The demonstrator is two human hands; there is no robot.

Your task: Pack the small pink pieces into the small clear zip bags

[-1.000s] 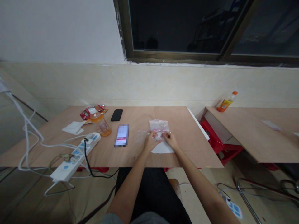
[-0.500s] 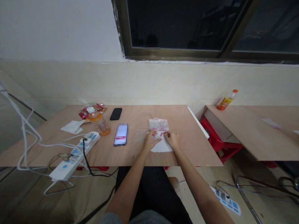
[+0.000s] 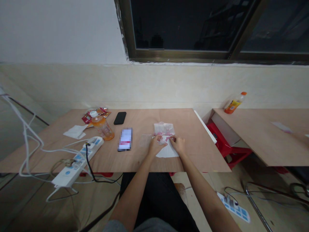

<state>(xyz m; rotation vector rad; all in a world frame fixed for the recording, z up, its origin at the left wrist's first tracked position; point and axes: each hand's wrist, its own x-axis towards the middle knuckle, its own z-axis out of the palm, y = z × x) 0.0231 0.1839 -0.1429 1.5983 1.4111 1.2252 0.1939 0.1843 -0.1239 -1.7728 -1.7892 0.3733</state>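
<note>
A thin white plastic bag (image 3: 170, 152) with pink print lies flat on the wooden table (image 3: 200, 158) in front of me. Its upper part is see-through and looks creased, with a pink-marked line across the middle. On its left edge, my left hand (image 3: 155, 146) has curled fingers on the film, its thumb stretched inward. At the right edge, the fingertips of my right hand (image 3: 178, 145) are pinched on the same pink-marked line. A clear film piece (image 3: 145, 140) lies just left of my left hand.
To the left are a lit phone (image 3: 125, 139), a dark phone (image 3: 120, 118), an orange drink bottle (image 3: 102, 127), wrappers (image 3: 87, 118), tissues (image 3: 75, 132) and a power strip (image 3: 77, 162) with cables. Another bottle (image 3: 234, 104) stands on the right-hand table, beside a red stool (image 3: 220, 141).
</note>
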